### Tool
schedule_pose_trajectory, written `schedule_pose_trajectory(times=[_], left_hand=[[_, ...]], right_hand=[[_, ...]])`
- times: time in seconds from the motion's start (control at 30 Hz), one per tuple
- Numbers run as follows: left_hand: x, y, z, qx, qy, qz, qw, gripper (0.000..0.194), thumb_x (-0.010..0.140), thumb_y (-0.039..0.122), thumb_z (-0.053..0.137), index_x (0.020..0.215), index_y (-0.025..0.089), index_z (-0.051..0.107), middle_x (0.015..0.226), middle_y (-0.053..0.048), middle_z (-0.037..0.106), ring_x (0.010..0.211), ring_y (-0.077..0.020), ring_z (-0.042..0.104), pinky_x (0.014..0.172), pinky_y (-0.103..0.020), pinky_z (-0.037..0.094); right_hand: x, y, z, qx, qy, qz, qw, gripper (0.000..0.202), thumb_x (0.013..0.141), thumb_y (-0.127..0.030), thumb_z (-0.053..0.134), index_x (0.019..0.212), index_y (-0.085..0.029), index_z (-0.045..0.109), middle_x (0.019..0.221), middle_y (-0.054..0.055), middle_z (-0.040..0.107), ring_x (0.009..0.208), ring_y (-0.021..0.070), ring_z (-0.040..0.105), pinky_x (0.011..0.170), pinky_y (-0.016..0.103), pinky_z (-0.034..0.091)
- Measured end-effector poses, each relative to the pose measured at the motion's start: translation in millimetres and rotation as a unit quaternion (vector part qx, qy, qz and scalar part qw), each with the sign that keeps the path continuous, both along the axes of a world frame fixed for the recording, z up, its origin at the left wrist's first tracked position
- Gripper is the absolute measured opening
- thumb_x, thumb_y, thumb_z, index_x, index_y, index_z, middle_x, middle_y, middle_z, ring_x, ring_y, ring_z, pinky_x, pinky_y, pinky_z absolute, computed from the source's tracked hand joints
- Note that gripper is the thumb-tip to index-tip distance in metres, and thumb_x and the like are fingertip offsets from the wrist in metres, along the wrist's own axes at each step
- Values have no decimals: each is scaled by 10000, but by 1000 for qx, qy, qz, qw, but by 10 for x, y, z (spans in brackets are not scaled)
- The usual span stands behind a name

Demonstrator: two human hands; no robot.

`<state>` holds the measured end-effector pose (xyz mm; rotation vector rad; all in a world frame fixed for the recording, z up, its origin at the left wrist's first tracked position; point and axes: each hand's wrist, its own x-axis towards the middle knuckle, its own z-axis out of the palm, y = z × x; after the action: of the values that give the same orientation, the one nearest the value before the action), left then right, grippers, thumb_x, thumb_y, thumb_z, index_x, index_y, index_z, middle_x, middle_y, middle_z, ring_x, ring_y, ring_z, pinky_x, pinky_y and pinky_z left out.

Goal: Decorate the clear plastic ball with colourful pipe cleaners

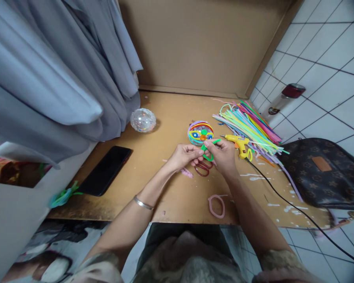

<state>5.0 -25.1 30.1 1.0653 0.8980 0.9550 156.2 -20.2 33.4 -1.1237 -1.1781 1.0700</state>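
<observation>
Spanning both hands (183,156) (224,156): green stem (203,148)

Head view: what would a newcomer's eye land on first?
Probably the fanned heap of multicoloured fuzzy craft stems at the table's far right, with a yellow glue gun lying at its near edge. Next, the round clear ornament banded in red, yellow and purple, just beyond the two hands, where the left hand and right hand work a bright green fuzzy stem.
</observation>
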Motion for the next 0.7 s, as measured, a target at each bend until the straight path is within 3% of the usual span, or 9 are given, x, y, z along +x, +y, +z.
schedule_pose_trajectory(times=[0.37, 0.57, 0.7], left_hand=[[-1, 12, 23, -11, -24, 41, 999, 195, 697, 253, 829, 662, 115, 695, 560, -11, 642, 461, -52, 519, 451, -153, 467], [29, 21, 18, 2, -33, 77, 996, 175, 708, 229, 813, 660, 113, 691, 574, -8, 650, 446, -50, 517, 448, -161, 457], [32, -5, 44, 9, -23, 79, 997, 161, 736, 183, 782, 637, 111, 677, 554, -3, 634, 446, -50, 516, 455, -162, 454]], right_hand=[[22, -32, 91, -22, -16, 38, 999, 361, 710, -527, 729, 667, -186, 616, 593, -20, 610, 512, 96, 525, 489, 222, 444], [17, -4, 38, -38, 9, 38, 999, 355, 579, -474, 818, 684, -187, 637, 614, -25, 627, 560, 106, 565, 536, 231, 492], [21, -8, 21, -72, 0, 21, 997, 362, 582, -493, 802, 696, -179, 663, 632, -11, 646, 540, 109, 559, 504, 238, 487]])
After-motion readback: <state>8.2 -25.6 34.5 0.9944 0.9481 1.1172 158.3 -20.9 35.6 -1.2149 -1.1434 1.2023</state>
